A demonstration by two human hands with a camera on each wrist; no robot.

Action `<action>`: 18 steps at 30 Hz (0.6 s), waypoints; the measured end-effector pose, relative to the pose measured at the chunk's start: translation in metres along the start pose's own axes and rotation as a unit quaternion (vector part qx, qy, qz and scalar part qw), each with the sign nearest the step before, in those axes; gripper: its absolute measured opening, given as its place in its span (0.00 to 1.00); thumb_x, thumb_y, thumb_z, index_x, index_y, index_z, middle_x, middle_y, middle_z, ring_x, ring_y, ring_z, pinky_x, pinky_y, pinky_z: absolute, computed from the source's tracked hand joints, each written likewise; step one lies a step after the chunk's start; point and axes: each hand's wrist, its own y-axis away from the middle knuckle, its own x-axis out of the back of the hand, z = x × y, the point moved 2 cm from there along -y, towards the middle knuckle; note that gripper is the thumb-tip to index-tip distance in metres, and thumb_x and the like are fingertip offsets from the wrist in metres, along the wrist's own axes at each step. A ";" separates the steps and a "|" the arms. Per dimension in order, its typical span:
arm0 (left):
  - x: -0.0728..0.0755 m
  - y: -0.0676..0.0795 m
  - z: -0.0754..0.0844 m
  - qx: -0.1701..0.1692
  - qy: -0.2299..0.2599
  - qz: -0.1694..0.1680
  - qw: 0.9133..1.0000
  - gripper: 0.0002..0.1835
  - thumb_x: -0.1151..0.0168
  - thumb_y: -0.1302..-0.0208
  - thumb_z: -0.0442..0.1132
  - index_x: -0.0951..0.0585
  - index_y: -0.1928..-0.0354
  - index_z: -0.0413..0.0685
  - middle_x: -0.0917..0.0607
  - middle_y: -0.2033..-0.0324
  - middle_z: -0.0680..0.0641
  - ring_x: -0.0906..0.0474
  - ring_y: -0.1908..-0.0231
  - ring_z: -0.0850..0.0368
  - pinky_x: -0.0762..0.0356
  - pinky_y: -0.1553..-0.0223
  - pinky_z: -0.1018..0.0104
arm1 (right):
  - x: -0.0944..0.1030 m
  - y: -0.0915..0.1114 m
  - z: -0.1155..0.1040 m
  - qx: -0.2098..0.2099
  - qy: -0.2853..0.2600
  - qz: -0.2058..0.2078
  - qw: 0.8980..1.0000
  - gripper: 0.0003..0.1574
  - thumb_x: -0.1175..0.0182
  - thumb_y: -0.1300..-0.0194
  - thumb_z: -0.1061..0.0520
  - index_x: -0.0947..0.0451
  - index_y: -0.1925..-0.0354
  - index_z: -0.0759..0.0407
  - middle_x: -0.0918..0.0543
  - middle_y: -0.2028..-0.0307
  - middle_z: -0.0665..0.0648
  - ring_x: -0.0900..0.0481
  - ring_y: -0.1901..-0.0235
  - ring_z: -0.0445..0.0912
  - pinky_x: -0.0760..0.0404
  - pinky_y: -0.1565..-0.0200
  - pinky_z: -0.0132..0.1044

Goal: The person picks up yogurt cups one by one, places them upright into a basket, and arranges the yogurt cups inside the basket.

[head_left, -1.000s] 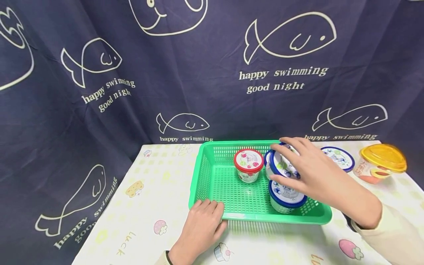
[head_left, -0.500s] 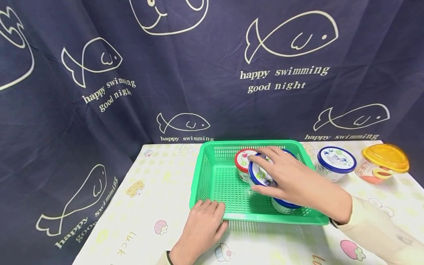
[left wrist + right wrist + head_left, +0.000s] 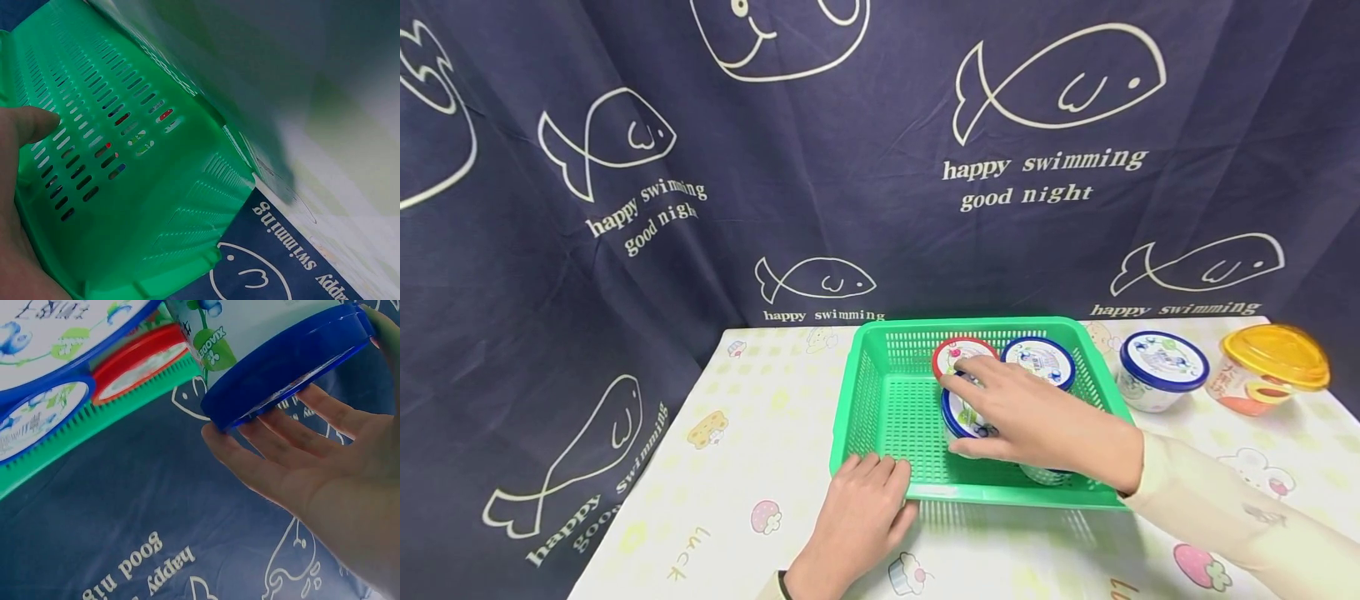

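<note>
My left hand (image 3: pixel 861 521) grips the near-left rim of a green plastic basket (image 3: pixel 985 493). In the left wrist view the thumb lies against the basket's slotted wall (image 3: pixel 150 181). My right hand (image 3: pixel 1037 412) holds a blueberry-print cup (image 3: pixel 961 415) by its blue lid (image 3: pixel 287 369), fingers spread around the edge, inside the basket. Just behind it stands a red-lidded cup (image 3: pixel 962 350) with a berry print. Another blue-lidded cup (image 3: pixel 1037 361) sits at the back right of the basket. Beneath my right wrist a third one (image 3: pixel 1043 476) is mostly hidden.
Right of the basket, a blue-lidded cup (image 3: pixel 1161 367) and a yellow-lidded tub (image 3: pixel 1273 362) with a fruit print stand on the patterned tablecloth (image 3: pixel 730 500). A dark blue curtain (image 3: pixel 910 233) with fish drawings hangs behind the table.
My right hand has carried the blue-lidded cup left and toward me, from the basket's right side to in front of the red-lidded cup. The left hand stays on the rim.
</note>
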 end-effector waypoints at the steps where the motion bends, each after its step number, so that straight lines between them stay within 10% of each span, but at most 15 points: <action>1: 0.000 0.000 0.000 0.001 0.000 -0.002 1.000 0.10 0.40 0.42 0.48 0.28 0.71 0.53 0.29 0.80 0.57 0.34 0.78 0.59 0.40 0.73 0.66 | -0.002 -0.001 0.000 -0.001 0.001 -0.008 1.000 0.46 0.38 0.39 0.31 0.29 0.35 0.59 0.24 0.42 0.62 0.25 0.44 0.54 0.23 0.47 0.55; 18: 0.000 0.000 0.000 -0.001 -0.005 -0.008 1.000 0.11 0.38 0.43 0.49 0.28 0.71 0.53 0.27 0.79 0.57 0.30 0.77 0.58 0.36 0.72 0.65 | -0.036 -0.009 -0.009 0.038 0.032 -0.084 0.995 0.44 0.40 0.37 0.31 0.28 0.37 0.60 0.24 0.41 0.65 0.26 0.41 0.60 0.25 0.43 0.56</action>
